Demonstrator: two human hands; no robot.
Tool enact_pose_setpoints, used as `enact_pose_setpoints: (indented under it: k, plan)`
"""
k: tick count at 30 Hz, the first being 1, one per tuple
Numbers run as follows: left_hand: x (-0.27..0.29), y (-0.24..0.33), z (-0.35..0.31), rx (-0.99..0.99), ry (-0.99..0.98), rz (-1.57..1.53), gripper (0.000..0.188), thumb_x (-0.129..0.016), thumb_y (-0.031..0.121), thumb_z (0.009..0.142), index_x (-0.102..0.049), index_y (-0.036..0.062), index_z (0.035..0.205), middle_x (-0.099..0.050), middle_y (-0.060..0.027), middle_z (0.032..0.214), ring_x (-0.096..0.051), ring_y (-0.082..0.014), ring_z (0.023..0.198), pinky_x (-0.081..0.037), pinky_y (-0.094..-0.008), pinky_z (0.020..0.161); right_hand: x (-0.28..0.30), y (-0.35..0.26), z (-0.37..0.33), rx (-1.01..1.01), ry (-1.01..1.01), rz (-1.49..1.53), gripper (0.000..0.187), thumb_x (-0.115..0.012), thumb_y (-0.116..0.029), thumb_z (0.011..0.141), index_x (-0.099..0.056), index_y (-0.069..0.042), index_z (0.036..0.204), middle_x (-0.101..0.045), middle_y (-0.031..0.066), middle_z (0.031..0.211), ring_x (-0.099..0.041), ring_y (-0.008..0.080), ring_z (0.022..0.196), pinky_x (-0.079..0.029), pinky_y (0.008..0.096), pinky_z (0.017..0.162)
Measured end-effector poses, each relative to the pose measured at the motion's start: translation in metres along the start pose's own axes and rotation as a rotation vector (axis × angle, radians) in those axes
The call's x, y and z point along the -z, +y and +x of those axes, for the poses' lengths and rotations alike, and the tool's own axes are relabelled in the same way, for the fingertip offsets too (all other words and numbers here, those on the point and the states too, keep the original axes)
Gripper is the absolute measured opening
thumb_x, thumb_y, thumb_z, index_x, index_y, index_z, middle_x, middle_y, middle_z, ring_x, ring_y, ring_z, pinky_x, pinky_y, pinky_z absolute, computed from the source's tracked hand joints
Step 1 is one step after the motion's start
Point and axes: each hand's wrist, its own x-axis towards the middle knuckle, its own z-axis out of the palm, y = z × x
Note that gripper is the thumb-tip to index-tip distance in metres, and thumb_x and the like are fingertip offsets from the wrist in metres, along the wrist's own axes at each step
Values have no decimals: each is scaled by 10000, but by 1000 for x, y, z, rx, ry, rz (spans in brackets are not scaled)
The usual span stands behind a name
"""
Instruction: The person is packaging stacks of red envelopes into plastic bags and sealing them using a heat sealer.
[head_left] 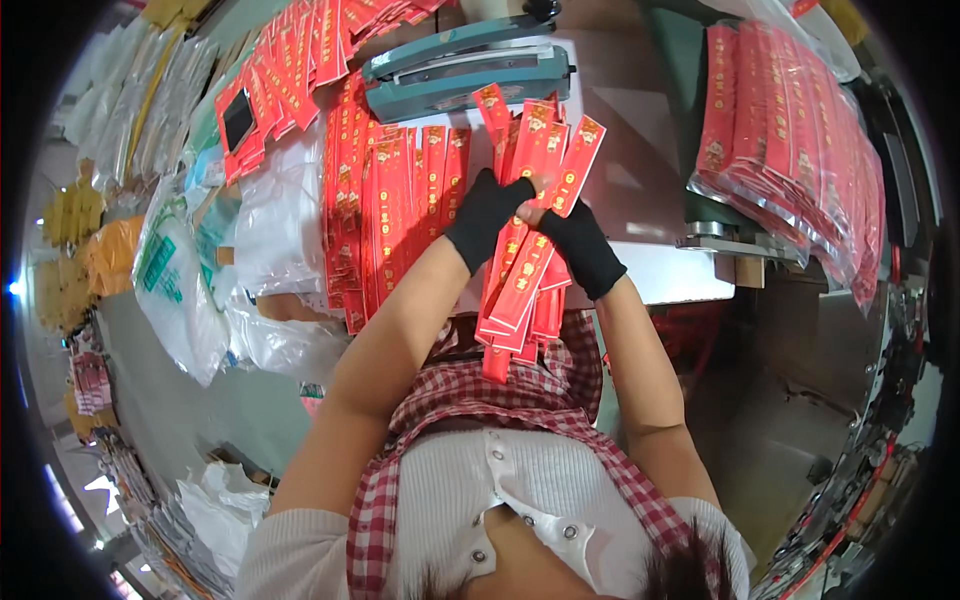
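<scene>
Both of my hands wear black fingerless gloves and hold a loose, fanned bundle of long red printed packets over the table's near edge. My left hand grips the bundle from its left side. My right hand closes on it from the right, with the thumb lying across the packets. The fingers beneath the bundle are hidden. Just left of my left hand, rows of similar red packets lie stacked on the table. Beyond my hands stands a teal bag sealer with a black-knobbed lever arm.
More red packets lie heaped at the far left, with a dark phone on them. Clear plastic bags sit left of the stacks. At the right rests a large clear bag of red packets. The white tabletop ends near my waist.
</scene>
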Motion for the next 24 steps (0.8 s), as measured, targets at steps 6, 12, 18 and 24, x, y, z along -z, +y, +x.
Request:
enact_pose_setpoints:
  k: [6, 12, 18, 24]
  plan:
    - [12, -10, -79, 153, -149, -195, 455, -741, 150, 831, -551, 37, 1229, -640, -61, 1062, -637, -158, 894, -543, -301, 716, 7, 37, -52, 47, -62, -289, 621, -785, -155, 767, -498, -37, 1304, -614, 79, 1188, -590, 191, 1092, -461, 337, 956]
    - [18, -12, -40, 170, 98, 22, 514, -764, 187, 809, -534, 52, 1248, -631, -75, 1102, -637, -190, 947, -550, -337, 769, -15, -14, -17, -158, -231, 50, 477, -737, -101, 777, -529, -9, 1196, -638, 88, 1075, -633, 180, 946, -509, 311, 853]
    - [12, -8, -57, 215, -116, -392, 502, -762, 153, 798, -542, 40, 1234, -641, -103, 1086, -643, -218, 956, -554, -344, 777, 4, 2, -16, -138, -313, 79, 643, -748, -195, 743, -483, -28, 1305, -602, 72, 1155, -596, 184, 1048, -473, 331, 941]
    - [-19, 23, -65, -180, -44, -213, 613, -796, 61, 723, -506, 19, 1261, -625, -116, 1134, -622, -221, 1033, -529, -362, 865, -14, -50, -38, 164, -181, -101, 660, -835, -129, 628, -550, -15, 1212, -626, 45, 1075, -601, 169, 1003, -492, 322, 895]
